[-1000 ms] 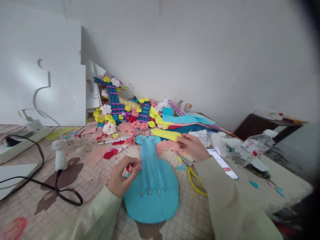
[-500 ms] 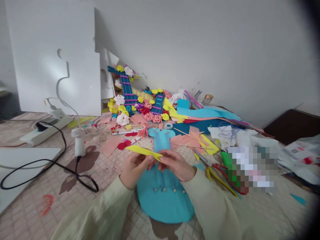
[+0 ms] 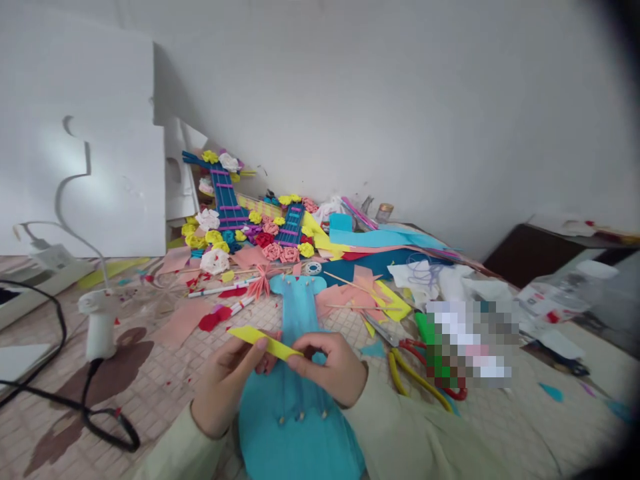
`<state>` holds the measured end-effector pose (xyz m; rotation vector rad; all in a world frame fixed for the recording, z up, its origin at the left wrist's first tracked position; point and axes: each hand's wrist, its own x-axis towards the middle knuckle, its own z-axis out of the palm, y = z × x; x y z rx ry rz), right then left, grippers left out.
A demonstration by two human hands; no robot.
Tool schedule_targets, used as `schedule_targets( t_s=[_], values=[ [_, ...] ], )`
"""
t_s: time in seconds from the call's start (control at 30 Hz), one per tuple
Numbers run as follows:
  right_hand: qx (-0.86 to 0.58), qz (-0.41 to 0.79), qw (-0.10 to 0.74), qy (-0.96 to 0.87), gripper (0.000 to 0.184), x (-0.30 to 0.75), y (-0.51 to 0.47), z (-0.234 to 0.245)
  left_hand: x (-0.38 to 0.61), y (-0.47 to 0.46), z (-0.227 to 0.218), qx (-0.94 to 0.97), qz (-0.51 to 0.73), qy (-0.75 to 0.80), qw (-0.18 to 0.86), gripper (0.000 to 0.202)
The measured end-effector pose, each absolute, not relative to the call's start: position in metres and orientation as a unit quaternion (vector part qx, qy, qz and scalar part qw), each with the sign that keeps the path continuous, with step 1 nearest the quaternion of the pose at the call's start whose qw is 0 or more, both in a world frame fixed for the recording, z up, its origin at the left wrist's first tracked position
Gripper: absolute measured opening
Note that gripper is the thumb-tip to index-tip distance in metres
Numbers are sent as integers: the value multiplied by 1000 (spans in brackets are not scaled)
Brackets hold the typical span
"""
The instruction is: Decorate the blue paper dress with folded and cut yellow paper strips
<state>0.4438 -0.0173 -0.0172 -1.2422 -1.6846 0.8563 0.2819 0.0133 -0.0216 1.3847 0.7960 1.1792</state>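
A narrow strip of yellow crepe paper (image 3: 265,342) stretches between my two hands. My left hand (image 3: 227,377) pinches its left part, thumb on top. At the strip's right end, my right hand (image 3: 330,363) grips it between thumb and fingers. Beneath my hands lies a blue guitar-shaped piece (image 3: 300,437), with strings running along it and small pegs at the head and on the body. My hands cover part of its neck and upper body.
Red-handled scissors (image 3: 415,350) and yellow-handled pliers (image 3: 420,383) lie to the right. On the left stands a white glue gun (image 3: 100,323) with a looping black cable (image 3: 83,407). Flower-decorated paper guitars (image 3: 227,200) lean at the back among paper scraps. A plastic bottle (image 3: 565,293) lies far right.
The view has turned a little to the right, so things appear shifted left. The yellow strip now lies flatter and straighter between my hands, which still hold it.
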Motion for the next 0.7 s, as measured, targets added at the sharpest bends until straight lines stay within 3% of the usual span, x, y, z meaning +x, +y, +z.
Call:
schedule_targets(
  t_s=[0.1,0.2,0.4,0.7],
  values=[
    [-508,335,375,-700,18,460,-12,-10,278,15,-23,572,518,359,525,18],
    [-593,243,290,-711,16,503,-2,0,275,16,-25,568,525,390,499,16],
    [-795,88,227,-556,14,614,21,-9,277,17,-27,603,500,372,499,19],
    [-860,86,100,-493,23,634,40,-46,275,16,-27,611,480,403,484,19]
  ],
)
